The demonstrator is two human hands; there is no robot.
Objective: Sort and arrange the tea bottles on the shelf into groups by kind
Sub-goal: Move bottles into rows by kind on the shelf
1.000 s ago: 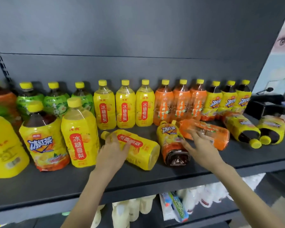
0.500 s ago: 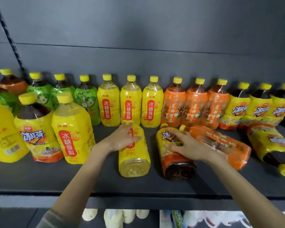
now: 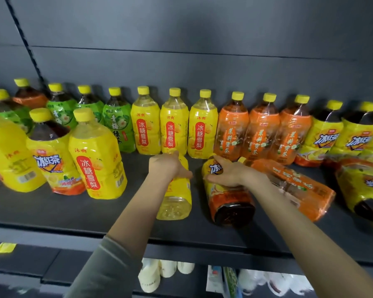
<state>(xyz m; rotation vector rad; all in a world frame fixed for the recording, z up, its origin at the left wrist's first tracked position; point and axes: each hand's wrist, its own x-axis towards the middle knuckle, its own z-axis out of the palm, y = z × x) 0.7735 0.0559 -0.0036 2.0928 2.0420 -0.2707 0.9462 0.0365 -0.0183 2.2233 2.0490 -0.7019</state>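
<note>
The left hand (image 3: 168,166) gripped the pear bottle (image 3: 177,196) round its shoulder, fingers curled over it. The right hand (image 3: 226,173) gripped the iced-tea bottle (image 3: 228,201) likewise. Both bottles lay mid-shelf (image 3: 73,211), bases toward the front edge, caps toward the rear row (image 3: 174,125). Grips near the neck probably served to tip each bottle upright. The rear row stood grouped by kind along the back edge. A fallen orange bottle (image 3: 289,186) lay just beside the iced-tea bottle.
</note>
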